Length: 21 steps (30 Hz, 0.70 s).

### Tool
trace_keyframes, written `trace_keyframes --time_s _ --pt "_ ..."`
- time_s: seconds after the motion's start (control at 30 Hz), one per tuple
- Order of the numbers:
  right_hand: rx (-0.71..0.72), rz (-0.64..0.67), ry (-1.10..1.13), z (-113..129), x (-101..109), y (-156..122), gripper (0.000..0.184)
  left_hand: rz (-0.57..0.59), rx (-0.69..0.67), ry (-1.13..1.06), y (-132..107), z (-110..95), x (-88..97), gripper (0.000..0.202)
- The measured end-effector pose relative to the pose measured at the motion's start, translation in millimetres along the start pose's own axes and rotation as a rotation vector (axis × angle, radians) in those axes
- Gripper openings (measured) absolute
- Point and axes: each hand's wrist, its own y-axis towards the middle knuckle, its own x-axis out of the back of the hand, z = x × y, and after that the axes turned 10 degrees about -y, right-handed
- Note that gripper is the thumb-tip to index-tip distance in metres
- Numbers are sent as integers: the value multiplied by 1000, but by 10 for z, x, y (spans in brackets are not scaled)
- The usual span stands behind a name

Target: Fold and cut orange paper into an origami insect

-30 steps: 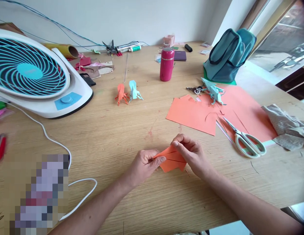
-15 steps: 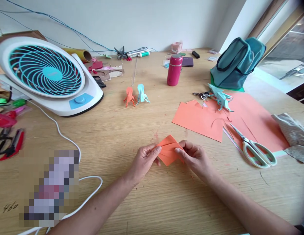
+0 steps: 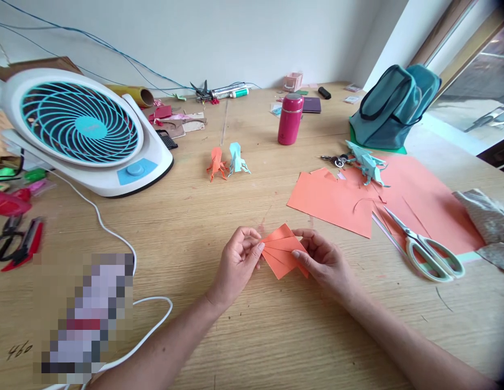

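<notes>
A small folded orange paper [image 3: 282, 252] with several creases fanning from its left corner is held up between my two hands, over the wooden table [image 3: 187, 216]. My left hand [image 3: 239, 260] pinches that left corner, thumb on top and fingers curled behind. On the other side, my right hand [image 3: 323, 260] grips the right edge, its thumb pressed on the face; the fingers behind are partly hidden. Beyond the hands stand an orange origami figure [image 3: 217, 162] and a light blue one [image 3: 236, 158], side by side. A larger light blue origami figure [image 3: 366, 163] rests at the right.
Scissors [image 3: 426, 246] lie on orange sheets [image 3: 333, 203] to the right. A pink flask [image 3: 290, 119] and a teal bag [image 3: 384, 116] stand farther back. At left are a white fan [image 3: 146, 162], its cable, a red-handled tool [image 3: 26, 246] and a pixelated object [image 3: 89, 314].
My left hand's fingers have lifted and loosened slightly at the paper's left corner, while the thumb stays there. The right hand keeps its hold. The whole view has shifted a little.
</notes>
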Motion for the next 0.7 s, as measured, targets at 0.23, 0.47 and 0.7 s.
trace_keyframes --time_s 0.23,0.47,0.7 --pt "240 -81 -201 16 -2 -83 15 26 -62 13 -9 48 10 11" --pt "363 -18 -506 86 26 -92 10 32 -68 15 -25 75 39 16" --pt "337 -19 -510 65 3 -80 12 15 -47 58 -9 68 50 23"
